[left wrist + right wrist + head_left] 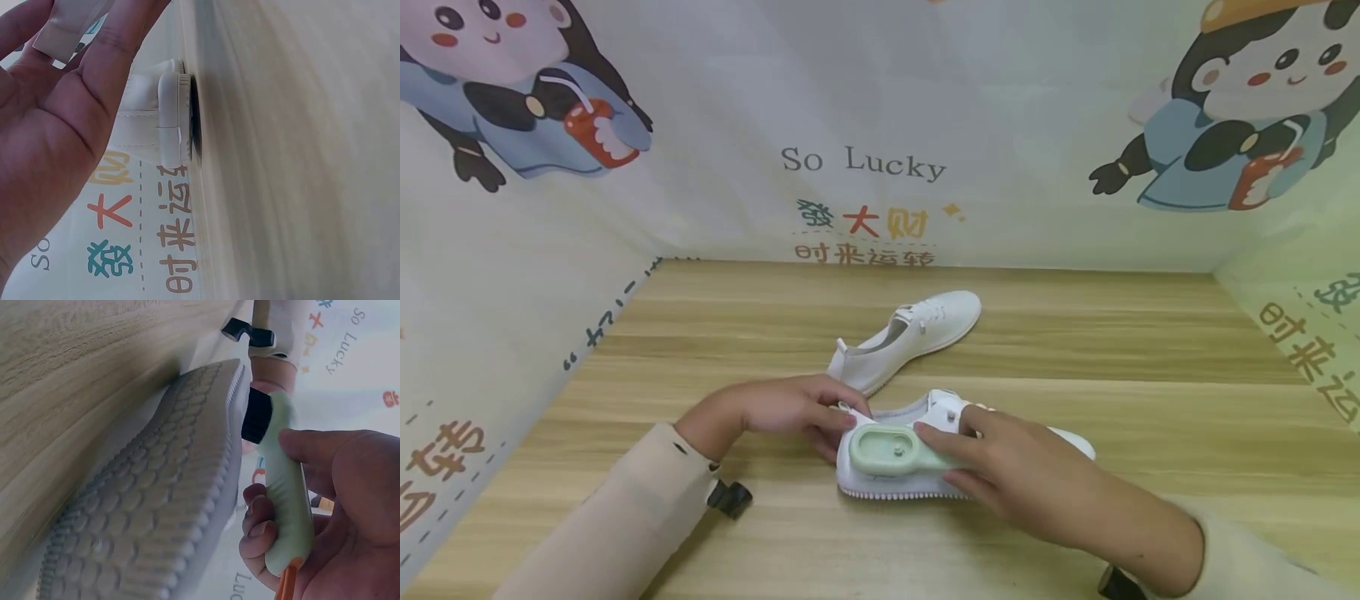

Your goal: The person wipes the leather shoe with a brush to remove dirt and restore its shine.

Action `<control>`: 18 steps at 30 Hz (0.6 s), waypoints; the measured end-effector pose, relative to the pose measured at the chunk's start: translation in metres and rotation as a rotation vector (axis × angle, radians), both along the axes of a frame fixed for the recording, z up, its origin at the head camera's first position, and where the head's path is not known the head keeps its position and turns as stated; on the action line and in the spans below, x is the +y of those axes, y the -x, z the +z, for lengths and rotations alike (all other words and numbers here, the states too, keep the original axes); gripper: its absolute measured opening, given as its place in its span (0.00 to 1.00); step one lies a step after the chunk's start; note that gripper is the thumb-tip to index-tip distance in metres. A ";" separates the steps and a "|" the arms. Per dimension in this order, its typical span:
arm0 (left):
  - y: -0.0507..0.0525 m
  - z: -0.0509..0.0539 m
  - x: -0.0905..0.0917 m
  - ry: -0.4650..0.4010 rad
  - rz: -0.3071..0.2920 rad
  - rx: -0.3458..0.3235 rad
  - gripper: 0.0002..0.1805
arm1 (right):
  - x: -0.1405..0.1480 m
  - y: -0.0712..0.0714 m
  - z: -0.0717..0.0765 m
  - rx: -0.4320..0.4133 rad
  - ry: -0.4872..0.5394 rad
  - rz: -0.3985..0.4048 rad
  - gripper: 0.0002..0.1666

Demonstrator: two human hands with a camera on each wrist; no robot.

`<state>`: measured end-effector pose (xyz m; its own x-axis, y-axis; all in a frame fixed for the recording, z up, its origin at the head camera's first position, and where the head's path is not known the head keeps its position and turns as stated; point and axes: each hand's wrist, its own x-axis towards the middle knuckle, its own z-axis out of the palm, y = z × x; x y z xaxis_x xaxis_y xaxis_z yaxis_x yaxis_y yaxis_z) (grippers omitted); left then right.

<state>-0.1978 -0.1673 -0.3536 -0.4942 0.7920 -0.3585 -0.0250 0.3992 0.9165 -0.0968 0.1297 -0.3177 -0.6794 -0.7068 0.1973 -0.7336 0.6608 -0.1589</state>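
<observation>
A white lace-up shoe (868,483) lies nearest the person, heel left and toe right; its studded sole (150,487) shows tilted off the table in the right wrist view. My left hand (797,408) pinches this shoe at the back of its collar. Curled round a pale green brush (887,450) is my right hand (1030,475), thumb along the handle. The black bristles (256,415) bear on the side of the shoe near its heel. Behind it, the second white shoe (936,325) stands upright, toe pointing away to the right.
The wood-grain table (1150,350) is bordered by a printed cloth backdrop (1037,167) at the back and sides. An orange cord (287,584) hangs from the brush handle's end. A black clip-like piece (730,498) is fixed at the left wrist.
</observation>
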 end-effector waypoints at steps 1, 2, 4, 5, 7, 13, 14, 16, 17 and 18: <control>0.000 0.001 0.000 0.001 -0.001 0.000 0.15 | 0.003 0.000 0.001 -0.007 0.001 -0.004 0.29; 0.001 0.002 0.000 0.002 -0.001 -0.001 0.15 | 0.006 0.000 0.002 -0.011 0.000 -0.010 0.29; 0.001 0.003 0.000 0.003 0.000 -0.001 0.15 | 0.012 -0.001 0.005 -0.029 -0.003 -0.023 0.29; 0.001 0.004 0.000 0.004 0.000 0.000 0.15 | 0.016 -0.001 0.006 -0.036 -0.007 -0.032 0.29; 0.001 0.004 0.000 0.008 0.008 0.003 0.15 | 0.023 -0.002 0.008 -0.043 -0.013 -0.050 0.29; 0.001 0.007 0.000 0.026 0.027 0.022 0.16 | 0.034 -0.003 0.012 -0.039 -0.009 -0.041 0.30; 0.001 0.007 0.000 0.026 0.026 0.024 0.17 | 0.034 -0.004 0.011 -0.034 -0.010 -0.030 0.30; 0.001 0.006 0.000 0.024 0.022 0.026 0.17 | 0.030 -0.004 0.009 -0.019 -0.016 -0.009 0.30; 0.001 0.005 0.000 0.023 0.018 0.027 0.17 | 0.028 -0.005 0.008 -0.008 -0.024 -0.002 0.30; 0.000 0.005 0.000 0.022 0.015 0.029 0.17 | 0.025 -0.005 0.006 0.006 -0.031 0.006 0.30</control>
